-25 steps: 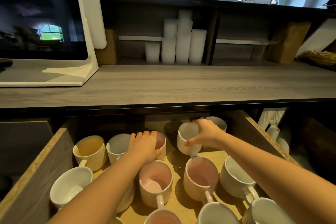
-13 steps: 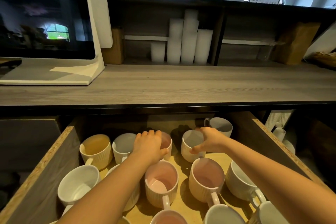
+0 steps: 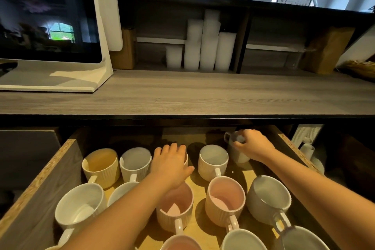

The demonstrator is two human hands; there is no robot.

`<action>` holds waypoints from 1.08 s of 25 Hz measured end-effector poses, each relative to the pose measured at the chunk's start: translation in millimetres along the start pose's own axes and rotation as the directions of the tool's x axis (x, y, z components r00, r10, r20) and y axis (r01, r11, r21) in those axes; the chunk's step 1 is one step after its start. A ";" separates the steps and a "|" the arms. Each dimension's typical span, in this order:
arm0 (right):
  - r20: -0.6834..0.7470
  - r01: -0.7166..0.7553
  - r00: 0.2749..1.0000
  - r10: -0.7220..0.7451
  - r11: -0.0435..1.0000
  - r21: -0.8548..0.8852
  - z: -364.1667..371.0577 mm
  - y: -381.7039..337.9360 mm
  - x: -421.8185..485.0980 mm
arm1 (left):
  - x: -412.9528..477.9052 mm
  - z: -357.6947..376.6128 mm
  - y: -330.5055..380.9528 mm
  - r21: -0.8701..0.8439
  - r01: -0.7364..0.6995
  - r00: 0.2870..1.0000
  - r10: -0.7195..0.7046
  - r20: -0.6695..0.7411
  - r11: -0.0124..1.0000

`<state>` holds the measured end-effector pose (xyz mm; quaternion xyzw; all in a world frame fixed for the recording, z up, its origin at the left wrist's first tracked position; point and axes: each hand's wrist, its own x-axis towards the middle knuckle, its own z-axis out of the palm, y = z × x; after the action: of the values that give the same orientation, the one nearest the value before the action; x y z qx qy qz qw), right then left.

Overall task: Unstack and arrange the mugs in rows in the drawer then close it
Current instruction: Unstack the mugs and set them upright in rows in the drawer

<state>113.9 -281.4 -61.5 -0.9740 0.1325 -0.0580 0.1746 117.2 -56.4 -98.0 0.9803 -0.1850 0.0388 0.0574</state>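
Right hand [image 3: 251,145] gone from the white ribbed mug [image 3: 213,160], now let go and standing to its left, across to the grey mug [image 3: 236,148] at the back right, fingers closed over its rim. Left hand [image 3: 170,165] flatter over its own mug, fingers spread.

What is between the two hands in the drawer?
One white ribbed mug stands upright between the left hand and the right hand, as the head view shows.
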 end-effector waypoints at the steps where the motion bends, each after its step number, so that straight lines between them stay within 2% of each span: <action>1: -0.015 -0.025 1.000 0.024 0.998 -0.054 -2.9 5.1 3.6 | -0.5 -0.2 3.1 -0.009 -0.017 1.000 0.017 0.002 1.000; 3: 0.014 -0.097 0.995 0.099 0.988 -0.121 -1.8 13.4 12.1 | -0.8 0.1 7.0 -0.019 -0.036 0.999 0.036 0.017 0.999; 6: 0.126 -0.245 0.959 0.254 0.966 -0.080 11.2 23.2 27.1 | -2.7 0.6 9.0 -0.046 -0.038 0.999 0.039 0.037 0.998; 9: 0.222 -0.289 0.930 0.294 0.956 -0.058 29.6 30.9 48.5 | -3.7 -2.2 8.0 -0.084 -0.042 0.998 0.045 0.043 0.996; 13: 0.161 -0.318 0.932 0.325 0.946 -0.066 17.1 17.8 34.1 | -5.4 -4.9 8.2 -0.123 -0.076 0.995 0.082 0.049 0.990; 17: 0.128 -0.170 0.975 0.184 0.979 -0.113 2.5 22.9 5.9 | -7.7 -9.0 15.0 -0.169 -0.112 0.990 0.124 0.066 0.979; 22: 0.074 0.036 0.997 -0.026 0.991 -0.132 -36.3 32.5 -40.9 | -13.3 -19.5 28.7 -0.303 -0.192 0.979 0.204 0.005 0.933; 27: 0.037 0.196 0.979 -0.201 0.975 0.105 -63.6 29.3 -65.0 | -13.7 -23.9 41.0 -0.535 -0.170 0.978 0.207 0.009 0.828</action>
<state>34.5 -310.4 -16.9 -0.9734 0.0272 -0.0585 0.2200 88.1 -86.4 -71.7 0.9037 -0.2863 -0.0412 0.3158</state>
